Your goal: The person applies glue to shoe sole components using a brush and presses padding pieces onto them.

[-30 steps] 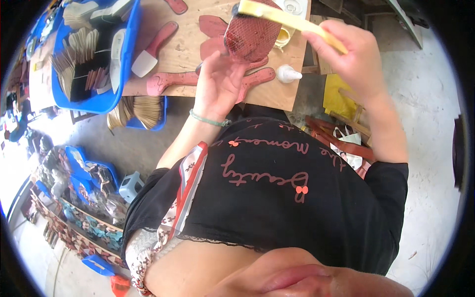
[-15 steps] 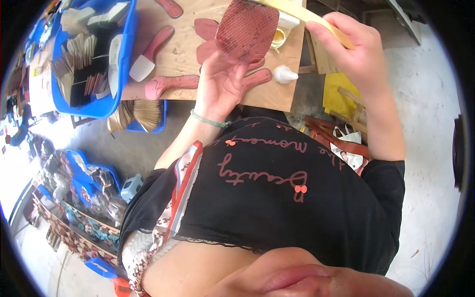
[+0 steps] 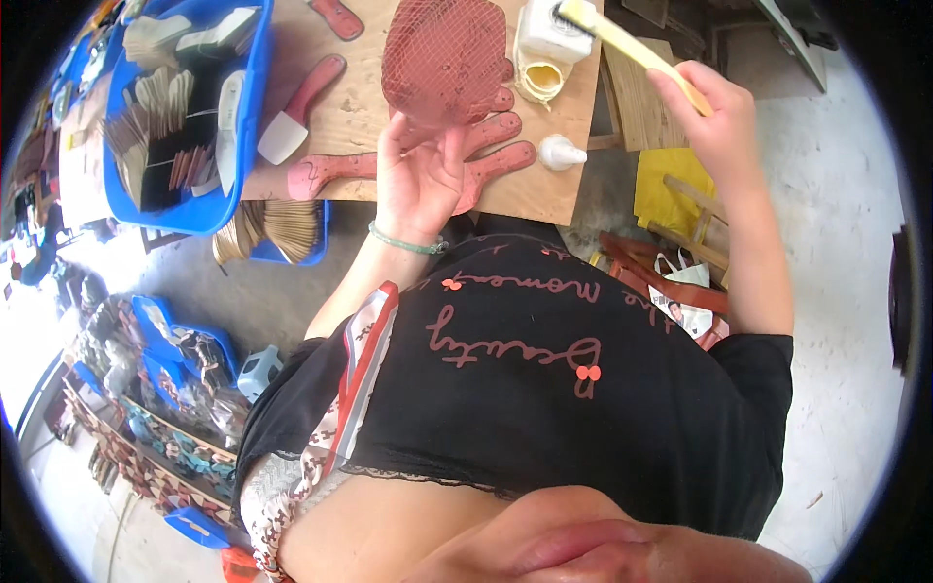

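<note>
My left hand (image 3: 420, 175) holds up a red mesh fan-shaped piece (image 3: 443, 56) by its lower edge, above the wooden board (image 3: 360, 126). My right hand (image 3: 717, 121) grips a pale wooden-handled brush (image 3: 630, 44), its head reaching a white glue jar (image 3: 546, 39) at the board's far right. Pink paddle-shaped cut-outs (image 3: 491, 160) lie on the board under the mesh piece. A white bottle cap (image 3: 562, 153) rests near the board's front edge.
A blue tray (image 3: 238, 146) with several paddle blanks sits left of the board. A pink-handled paddle with a white end (image 3: 296, 112) lies beside it. A yellow object (image 3: 671, 199) and red stool parts are low on the right. Stacked blue trays lie on the floor at left.
The right hand has carried the brush off the mesh piece, up and right to the glue jar. The left hand has kept the mesh piece raised, shifting it slightly.
</note>
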A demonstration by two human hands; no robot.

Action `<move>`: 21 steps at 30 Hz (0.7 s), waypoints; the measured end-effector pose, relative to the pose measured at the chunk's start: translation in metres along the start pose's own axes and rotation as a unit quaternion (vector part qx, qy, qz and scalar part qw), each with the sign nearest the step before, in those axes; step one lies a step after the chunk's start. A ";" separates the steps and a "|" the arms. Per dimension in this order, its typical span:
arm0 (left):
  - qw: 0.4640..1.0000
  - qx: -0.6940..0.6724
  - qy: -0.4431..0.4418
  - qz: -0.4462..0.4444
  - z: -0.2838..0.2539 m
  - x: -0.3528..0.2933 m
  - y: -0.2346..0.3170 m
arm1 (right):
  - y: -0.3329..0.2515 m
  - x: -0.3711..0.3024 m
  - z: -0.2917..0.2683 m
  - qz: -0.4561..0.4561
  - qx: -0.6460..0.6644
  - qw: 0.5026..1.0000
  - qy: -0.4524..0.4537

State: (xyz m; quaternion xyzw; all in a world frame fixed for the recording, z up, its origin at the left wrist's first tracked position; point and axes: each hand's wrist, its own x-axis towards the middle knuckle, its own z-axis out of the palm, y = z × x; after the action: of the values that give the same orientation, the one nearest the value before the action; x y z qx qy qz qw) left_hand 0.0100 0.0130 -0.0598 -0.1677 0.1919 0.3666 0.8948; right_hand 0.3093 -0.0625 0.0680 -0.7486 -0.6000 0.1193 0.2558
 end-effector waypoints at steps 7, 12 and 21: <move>0.999 0.025 0.015 0.024 0.008 0.002 -0.005 | -0.071 0.015 -0.003 -0.064 0.094 0.993 -0.022; 1.000 0.014 -0.005 -0.004 0.003 0.003 -0.006 | -0.084 0.016 0.011 -0.168 0.024 0.985 -0.018; 0.999 0.000 -0.017 -0.042 0.004 0.000 -0.005 | -0.087 0.024 0.006 -0.152 -0.019 0.988 -0.035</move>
State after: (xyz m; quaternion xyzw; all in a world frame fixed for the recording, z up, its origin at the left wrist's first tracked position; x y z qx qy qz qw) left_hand 0.0140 0.0116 -0.0556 -0.1697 0.1697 0.3315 0.9124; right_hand 0.2396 -0.0249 0.1114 -0.6488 -0.7173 0.0936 0.2360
